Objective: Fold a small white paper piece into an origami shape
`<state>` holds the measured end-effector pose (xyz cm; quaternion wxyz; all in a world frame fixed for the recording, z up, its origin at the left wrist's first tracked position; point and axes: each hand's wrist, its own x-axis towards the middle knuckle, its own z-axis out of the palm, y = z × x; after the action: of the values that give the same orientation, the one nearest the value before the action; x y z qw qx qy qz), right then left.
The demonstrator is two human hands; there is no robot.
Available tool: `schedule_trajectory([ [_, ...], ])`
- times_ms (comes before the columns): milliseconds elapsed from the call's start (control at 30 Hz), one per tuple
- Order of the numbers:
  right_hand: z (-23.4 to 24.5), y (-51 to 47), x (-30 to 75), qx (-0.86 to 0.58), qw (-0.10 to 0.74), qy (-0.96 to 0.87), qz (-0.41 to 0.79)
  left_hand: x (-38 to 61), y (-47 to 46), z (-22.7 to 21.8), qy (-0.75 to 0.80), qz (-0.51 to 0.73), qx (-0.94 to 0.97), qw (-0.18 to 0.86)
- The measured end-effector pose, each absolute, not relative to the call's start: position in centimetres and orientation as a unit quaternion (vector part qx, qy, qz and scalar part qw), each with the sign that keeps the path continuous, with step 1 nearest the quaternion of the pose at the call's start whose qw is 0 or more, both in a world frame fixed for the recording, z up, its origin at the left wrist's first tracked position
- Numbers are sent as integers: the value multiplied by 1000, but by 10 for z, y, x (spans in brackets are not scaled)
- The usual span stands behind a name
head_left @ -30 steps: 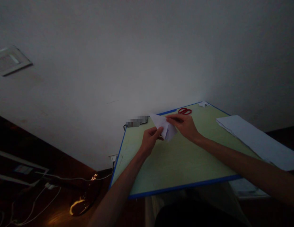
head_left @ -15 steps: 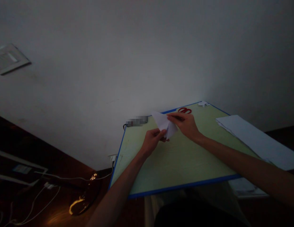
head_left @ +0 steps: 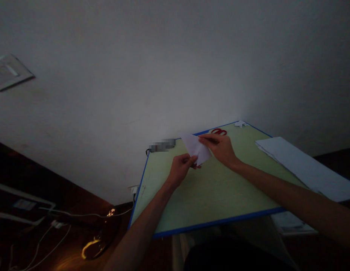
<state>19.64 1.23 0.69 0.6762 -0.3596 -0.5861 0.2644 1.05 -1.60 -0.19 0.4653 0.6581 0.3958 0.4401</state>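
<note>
A pale grey wall point(head_left: 175, 67) fills the whole upper part of the view, dim and mostly plain. Against it stands a table point(head_left: 220, 192) with a light green top and blue edging. Along the right side of that top lies a stack of white sheets point(head_left: 299, 165), its near end partly behind the right forearm. The right hand point(head_left: 223, 148) reaches in over the table, its grip clamped on the upper right edge of a folded white paper point(head_left: 193, 144), pinched between thumb and forefinger. The left hand point(head_left: 179, 168) has its grip closed on the lower corner of the same piece, thumb on top and fingers underneath (some of them hidden by the sheet). The folded paper is thus held between both hands, over the far half of the table, one point angled toward the wall. Near the table's far left corner sits a dark object point(head_left: 162, 145), pixelated beyond recognition. Red-handled scissors point(head_left: 219, 131) lie at the far edge, just beyond the right hand. Smallest are some white paper scraps point(head_left: 240, 124) at the far right corner.
</note>
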Motion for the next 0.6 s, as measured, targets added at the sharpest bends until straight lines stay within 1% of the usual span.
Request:
schedule_trajectory([
  [200,8,15,200,-384,680,-573,250,11,-16,-7,386,440,622,520],
  [400,12,14,203,-386,688,-569,233,15,-18,-9,355,442,564,601],
  [600,11,15,202,-377,692,-564,247,15,-17,-13,354,451,544,612],
])
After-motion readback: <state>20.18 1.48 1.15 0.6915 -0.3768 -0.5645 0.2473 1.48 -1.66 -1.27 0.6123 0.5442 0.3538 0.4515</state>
